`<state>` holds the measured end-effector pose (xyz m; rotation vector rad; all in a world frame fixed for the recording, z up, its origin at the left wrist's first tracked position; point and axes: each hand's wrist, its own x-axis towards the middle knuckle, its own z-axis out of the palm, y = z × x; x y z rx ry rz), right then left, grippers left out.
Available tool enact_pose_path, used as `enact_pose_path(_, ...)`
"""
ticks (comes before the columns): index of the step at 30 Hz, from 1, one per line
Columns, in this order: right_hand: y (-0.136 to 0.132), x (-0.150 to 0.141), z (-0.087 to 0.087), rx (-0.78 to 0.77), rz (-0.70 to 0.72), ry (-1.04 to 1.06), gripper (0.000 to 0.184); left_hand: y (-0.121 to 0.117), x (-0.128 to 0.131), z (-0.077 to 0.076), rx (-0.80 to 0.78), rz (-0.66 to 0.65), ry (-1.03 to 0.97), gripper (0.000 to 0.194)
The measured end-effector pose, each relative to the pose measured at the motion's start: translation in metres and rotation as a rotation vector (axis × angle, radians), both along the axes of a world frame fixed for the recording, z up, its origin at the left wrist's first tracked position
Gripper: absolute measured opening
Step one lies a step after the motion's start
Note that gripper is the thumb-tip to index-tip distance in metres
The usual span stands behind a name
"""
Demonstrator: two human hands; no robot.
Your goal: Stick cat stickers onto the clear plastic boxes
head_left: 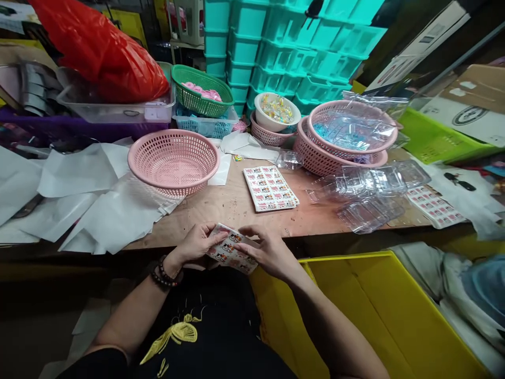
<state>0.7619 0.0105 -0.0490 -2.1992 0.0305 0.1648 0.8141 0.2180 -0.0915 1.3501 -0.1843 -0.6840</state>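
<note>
A printed sheet of cartoon stickers (pixel 231 249) is held between my two hands, just off the table's front edge. My left hand (pixel 199 243) pinches its left side, thumb on top. On the right side, my right hand (pixel 266 248) grips the sheet with thumb and fingers closed. Whether it is one sheet or several together, I cannot tell. Beyond my hands, a stack of similar sticker sheets (pixel 271 188) lies on the wooden table (pixel 221 210).
A pink basket (pixel 173 158) stands left of the stack, beside loose white papers (pixel 114 221). Clear plastic trays (pixel 371 189) and stacked pink baskets (pixel 339 158) are to the right. Turquoise crates (pixel 292 52) rise behind. A yellow bin (pixel 371 310) sits below the table edge.
</note>
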Motion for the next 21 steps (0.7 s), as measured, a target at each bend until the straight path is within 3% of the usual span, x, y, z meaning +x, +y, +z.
enact_pose_path(4, 0.011, 0.003, -0.011, 0.223, -0.112, 0.081, 0.037, -0.008, 0.000, -0.007, 0.094, 0.095, -0.135, 0.039)
enact_pose_path(7, 0.014, 0.001, -0.019, 0.287, -0.199, 0.020, 0.040, -0.014, -0.001, -0.015, 0.152, 0.209, -0.142, 0.041)
enact_pose_path(9, 0.014, -0.002, -0.024, 0.222, -0.236, -0.093, 0.035, -0.018, -0.002, -0.019, 0.157, 0.215, -0.120, 0.046)
enact_pose_path(11, 0.011, -0.008, -0.031, 0.047, -0.266, -0.270, 0.025, -0.022, -0.004, -0.020, 0.104, 0.154, -0.067, 0.050)
enact_pose_path(13, 0.003, -0.012, -0.038, -0.149, -0.206, -0.420, 0.015, -0.022, -0.005, -0.021, 0.025, 0.073, 0.035, 0.055)
enact_pose_path(15, -0.008, -0.010, -0.043, -0.234, -0.101, -0.504, 0.010, -0.019, -0.005, -0.020, -0.023, 0.018, 0.134, 0.051)
enact_pose_path(18, -0.030, 0.017, -0.041, -0.119, -0.141, -0.593, 0.013, -0.012, -0.003, -0.018, 0.057, 0.000, 0.101, 0.045)
enact_pose_path(21, -0.052, 0.070, -0.027, 0.165, -0.286, -0.523, 0.027, -0.004, 0.002, -0.014, 0.134, 0.067, -0.132, 0.038)
